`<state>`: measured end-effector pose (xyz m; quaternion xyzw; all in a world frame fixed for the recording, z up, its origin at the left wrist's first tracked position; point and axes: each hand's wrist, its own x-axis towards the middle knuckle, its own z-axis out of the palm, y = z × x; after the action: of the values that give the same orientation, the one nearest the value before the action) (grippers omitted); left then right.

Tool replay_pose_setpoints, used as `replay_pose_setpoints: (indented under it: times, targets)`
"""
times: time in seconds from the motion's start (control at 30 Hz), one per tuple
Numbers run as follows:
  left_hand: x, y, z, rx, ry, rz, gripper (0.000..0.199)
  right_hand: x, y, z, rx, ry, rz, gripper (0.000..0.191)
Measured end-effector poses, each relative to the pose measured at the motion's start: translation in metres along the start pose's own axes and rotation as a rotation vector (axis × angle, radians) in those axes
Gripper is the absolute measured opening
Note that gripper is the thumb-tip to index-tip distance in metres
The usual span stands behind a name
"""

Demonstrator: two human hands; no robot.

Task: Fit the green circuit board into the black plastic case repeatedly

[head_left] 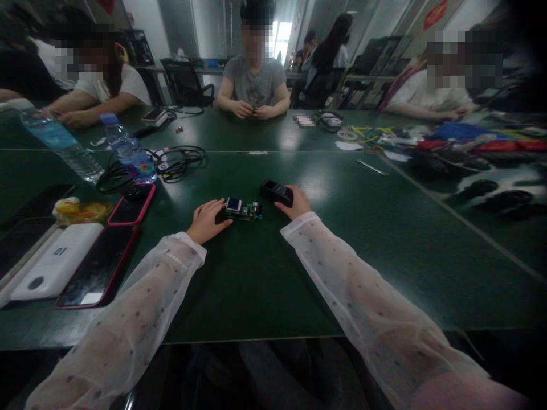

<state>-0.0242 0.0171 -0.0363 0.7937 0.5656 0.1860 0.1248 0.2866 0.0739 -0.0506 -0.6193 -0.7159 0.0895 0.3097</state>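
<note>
Two hands busy: your left hand (211, 221) brackets left end of circuit board (243, 209) on green table (252, 290), likely steadying it, grip or touch unclear; your right hand (299, 202) grasps black case (276, 193) near board, by right end, probably leaving other end unblocked.

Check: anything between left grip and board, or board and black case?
Nothing visible. The left grip is right at the board; only bare table shows between the board and the case in the right grip.
</note>
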Motion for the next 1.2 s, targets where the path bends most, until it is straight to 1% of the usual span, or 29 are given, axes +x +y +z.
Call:
replay_pose_setpoints:
  times: [0.17,0.3,0.5,0.57,0.63,0.73,0.87,0.97,1.07,1.2]
  targets:
    - [0.000,0.002,-0.003,-0.028,-0.010,-0.010,0.044,0.000,0.000,0.001,-0.003,0.000,0.002,0.060]
    - [0.000,0.002,-0.005,-0.040,-0.039,0.005,0.050,0.001,0.001,0.001,0.001,0.003,-0.010,0.060]
    - [-0.001,0.000,-0.004,-0.058,-0.028,0.019,0.043,0.001,0.002,0.001,0.021,0.009,-0.002,0.059]
    - [-0.001,0.000,-0.004,-0.060,-0.030,0.024,0.043,0.001,0.001,0.001,0.070,0.027,-0.007,0.059]
    - [-0.001,0.001,-0.004,-0.057,-0.026,0.026,0.043,-0.001,-0.004,-0.002,0.173,0.049,-0.020,0.059]
    - [-0.001,0.002,-0.004,-0.052,-0.017,0.028,0.042,-0.008,-0.021,-0.009,0.334,0.069,-0.040,0.062]
    - [-0.002,0.002,-0.003,-0.041,-0.001,0.037,0.042,-0.022,-0.054,-0.016,0.440,0.033,-0.195,0.062]
    - [-0.002,0.003,-0.001,-0.027,0.027,0.030,0.043,-0.032,-0.072,-0.014,0.401,-0.032,-0.337,0.060]
    - [-0.002,0.004,-0.001,-0.019,0.045,0.011,0.045,-0.037,-0.076,-0.010,0.328,-0.039,-0.454,0.058]
    - [-0.002,0.004,-0.001,-0.007,0.034,0.023,0.049,-0.033,-0.067,-0.003,0.260,-0.060,-0.464,0.062]
